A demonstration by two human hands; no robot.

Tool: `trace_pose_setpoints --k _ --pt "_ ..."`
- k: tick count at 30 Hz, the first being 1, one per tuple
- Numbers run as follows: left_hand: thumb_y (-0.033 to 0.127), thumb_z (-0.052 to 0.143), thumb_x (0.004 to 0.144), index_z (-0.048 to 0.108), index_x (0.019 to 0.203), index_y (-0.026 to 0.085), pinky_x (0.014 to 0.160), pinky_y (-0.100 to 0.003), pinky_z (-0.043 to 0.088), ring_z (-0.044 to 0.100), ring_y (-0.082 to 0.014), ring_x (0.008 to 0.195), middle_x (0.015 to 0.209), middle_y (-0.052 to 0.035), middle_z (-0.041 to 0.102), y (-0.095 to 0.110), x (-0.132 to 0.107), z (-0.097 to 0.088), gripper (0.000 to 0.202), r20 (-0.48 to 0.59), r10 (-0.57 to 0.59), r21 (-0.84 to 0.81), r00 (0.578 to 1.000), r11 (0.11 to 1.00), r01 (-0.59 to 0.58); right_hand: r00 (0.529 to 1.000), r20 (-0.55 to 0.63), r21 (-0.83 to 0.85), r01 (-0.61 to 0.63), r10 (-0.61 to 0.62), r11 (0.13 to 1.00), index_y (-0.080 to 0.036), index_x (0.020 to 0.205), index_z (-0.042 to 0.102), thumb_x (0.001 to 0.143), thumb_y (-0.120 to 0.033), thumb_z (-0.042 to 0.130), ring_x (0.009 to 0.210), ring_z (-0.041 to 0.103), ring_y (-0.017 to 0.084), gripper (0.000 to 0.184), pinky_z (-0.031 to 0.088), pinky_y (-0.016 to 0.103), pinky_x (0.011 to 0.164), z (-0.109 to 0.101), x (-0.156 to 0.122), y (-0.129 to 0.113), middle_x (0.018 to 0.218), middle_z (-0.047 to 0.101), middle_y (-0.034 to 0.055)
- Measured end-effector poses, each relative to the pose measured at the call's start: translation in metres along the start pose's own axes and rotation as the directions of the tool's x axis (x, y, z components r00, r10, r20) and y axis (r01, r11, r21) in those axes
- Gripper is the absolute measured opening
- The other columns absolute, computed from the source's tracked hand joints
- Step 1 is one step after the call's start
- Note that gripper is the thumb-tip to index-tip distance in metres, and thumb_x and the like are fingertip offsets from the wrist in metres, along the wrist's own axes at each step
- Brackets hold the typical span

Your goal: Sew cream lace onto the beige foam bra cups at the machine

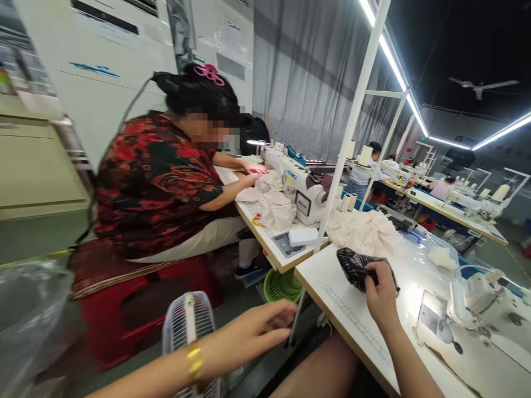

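My right hand pinches a crumpled black plastic bag between thumb and fingers, at the near left part of the white sewing table. My left hand is in the air left of the table edge, slightly blurred. Its thumb and loosely bent fingers are apart, with nothing between them. Behind the bag lies a heap of cream ruffled fabric. A sewing machine stands to the right of my right hand.
A co-worker sits on a red stool, hands on pale fabric at a JUKI machine. A white fan stands below my left arm, a green basket beneath the tables. A white pole rises between them.
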State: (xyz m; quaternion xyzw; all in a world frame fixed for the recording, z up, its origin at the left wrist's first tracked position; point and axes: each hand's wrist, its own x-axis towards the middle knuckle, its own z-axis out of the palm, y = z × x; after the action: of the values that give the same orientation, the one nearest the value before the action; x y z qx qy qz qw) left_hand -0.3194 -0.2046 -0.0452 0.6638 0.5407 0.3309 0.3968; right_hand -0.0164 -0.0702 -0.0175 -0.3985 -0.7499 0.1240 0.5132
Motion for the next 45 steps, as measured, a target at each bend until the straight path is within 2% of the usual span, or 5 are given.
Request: trace_pose_setpoints --k 5,13,23,33,45 --pt "0.057 0.073 0.081 0.025 0.167 0.032 0.115 -0.053 0.049 0.047 -0.0370 0.148 0.161 -0.0139 0.049 0.097 0.102 0.092 0.102 -0.002 0.289 -0.240 0.957 0.929 -0.281 0.939 -0.310 0.079 -0.132 0.151 0.988 -0.026 0.113 0.049 0.104 -0.028 0.037 0.093 0.062 0.022 0.015 0.056 0.035 0.084 -0.015 -0.063 -0.032 0.100 0.058 0.0052" --pt "0.015 0.051 0.076 0.067 0.141 0.043 0.127 -0.056 0.029 0.048 -0.0329 0.150 0.160 -0.0008 0.054 0.105 0.191 0.132 0.073 0.255 0.828 0.323 0.499 0.413 -0.851 0.935 -0.155 -0.187 -0.345 0.319 0.920 -0.023 0.128 0.062 0.105 -0.033 0.048 0.093 0.074 0.021 0.029 0.062 0.031 0.078 -0.067 -0.112 -0.001 0.100 0.076 0.0042" --pt "0.027 0.047 0.097 0.072 0.119 0.023 0.102 -0.045 0.054 0.068 -0.0294 0.114 0.118 -0.0128 0.074 0.078 0.144 0.155 0.033 -0.095 0.725 0.490 0.683 0.631 -0.602 0.896 -0.330 -0.667 -0.443 0.296 0.598 -0.017 0.101 0.075 0.096 -0.046 0.050 0.097 0.063 0.041 0.039 0.046 0.061 0.094 -0.294 -0.201 0.080 0.097 0.074 0.0237" --pt "0.026 0.069 0.091 0.063 0.097 0.020 0.092 -0.043 0.052 0.066 -0.0291 0.098 0.101 -0.0084 0.070 0.075 0.121 0.193 0.010 -0.126 0.345 0.455 0.930 0.853 -0.255 0.964 -0.161 -0.814 -0.251 0.212 0.524 -0.019 0.089 0.068 0.104 -0.033 0.036 0.098 0.066 0.036 0.038 0.049 0.052 0.094 -0.272 -0.225 0.105 0.097 0.072 0.0198" --pt "0.014 0.067 0.085 0.074 0.096 0.023 0.084 -0.037 0.048 0.065 -0.0223 0.085 0.080 0.0002 0.071 0.080 0.114 0.183 0.016 -0.162 0.231 0.355 0.959 0.921 -0.162 0.930 0.034 -0.176 -0.356 0.367 0.918 -0.023 0.116 0.067 0.099 -0.063 0.058 0.081 0.068 0.023 0.044 0.055 0.031 0.072 -0.180 -0.146 0.023 0.098 0.075 0.0062"
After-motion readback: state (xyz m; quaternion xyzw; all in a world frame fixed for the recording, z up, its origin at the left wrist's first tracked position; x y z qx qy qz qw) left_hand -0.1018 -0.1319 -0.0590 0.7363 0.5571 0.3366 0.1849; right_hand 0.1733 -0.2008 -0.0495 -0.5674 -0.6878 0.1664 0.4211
